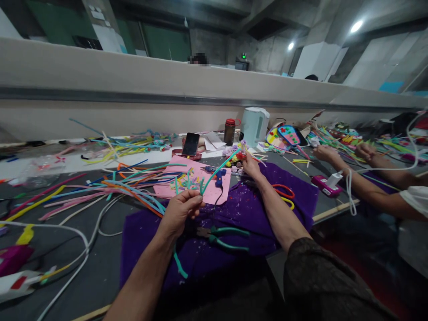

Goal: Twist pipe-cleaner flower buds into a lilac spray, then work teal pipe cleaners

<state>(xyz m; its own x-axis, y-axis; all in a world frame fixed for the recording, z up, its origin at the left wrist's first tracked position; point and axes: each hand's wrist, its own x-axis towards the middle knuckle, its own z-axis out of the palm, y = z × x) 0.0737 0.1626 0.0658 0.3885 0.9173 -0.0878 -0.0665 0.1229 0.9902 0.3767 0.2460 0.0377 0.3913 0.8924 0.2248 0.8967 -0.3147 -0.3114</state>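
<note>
My left hand (187, 207) pinches a green pipe cleaner (219, 169) between thumb and fingers. Its far end slants up toward my right hand (250, 166), which reaches into a cluster of small purple, red and yellow fuzzy pieces (236, 161). The right fingers look bent together, and what they hold is hidden. Between the hands a blue glue gun (218, 177) lies on a pink sheet (222, 191), beside short cut pieces (187, 179). Green-handled pliers (229, 236) rest on the purple cloth (143, 240) below my left hand.
Loose pipe cleaners (113, 185) spread over the left side, with white cables (88, 243). Behind stand a phone (191, 144), a red-capped bottle (230, 132) and a pale kettle (254, 126). Red and yellow loop handles (284, 191) lie right of my arm. A co-worker's hands (326, 154) work at right.
</note>
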